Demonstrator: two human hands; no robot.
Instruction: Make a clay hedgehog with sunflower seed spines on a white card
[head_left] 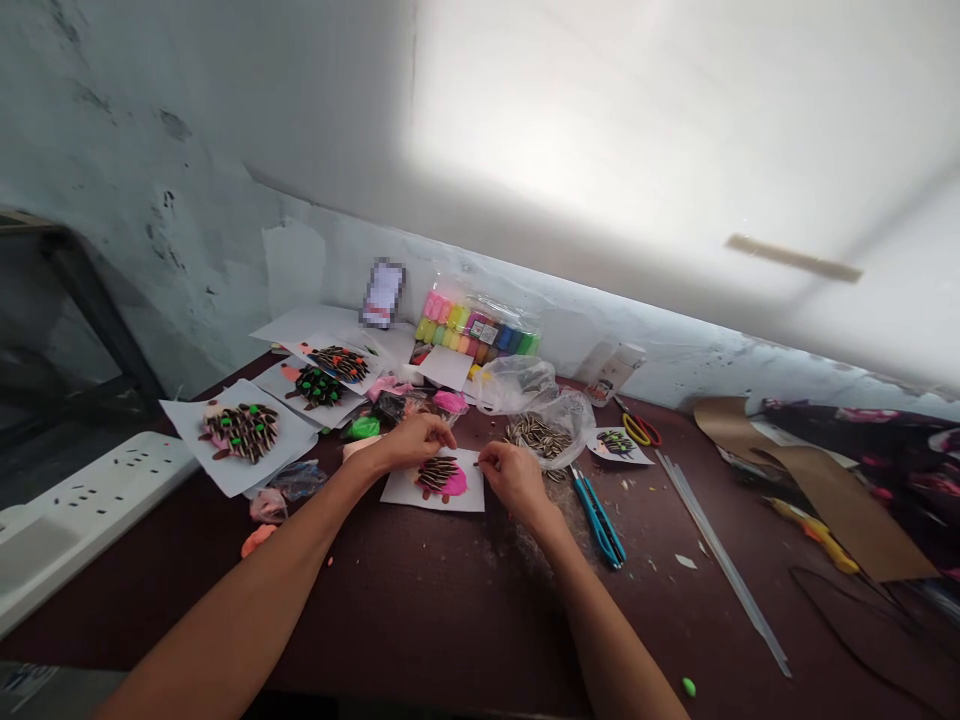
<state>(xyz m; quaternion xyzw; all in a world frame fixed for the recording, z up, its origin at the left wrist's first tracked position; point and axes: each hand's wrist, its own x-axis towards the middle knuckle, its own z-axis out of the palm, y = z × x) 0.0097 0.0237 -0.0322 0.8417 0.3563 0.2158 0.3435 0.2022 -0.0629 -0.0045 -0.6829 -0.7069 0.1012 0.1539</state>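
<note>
A white paper card lies before me, bearing a pink clay hedgehog with striped sunflower seeds stuck in rows on its left part. At the card's upper edge, my left hand is closed with fingers bent over the hedgehog; whatever is between the fingertips is hidden. My right hand pinches a small dark piece, which looks like a sunflower seed, by the card's right edge. Just beyond it, a clear plastic bag holds loose sunflower seeds.
Finished seed hedgehogs on paper lie left, near a white power strip. Packed coloured clay and a phone stand at the wall. Rightward are a teal cutter, scissors, glue sticks and a glue gun.
</note>
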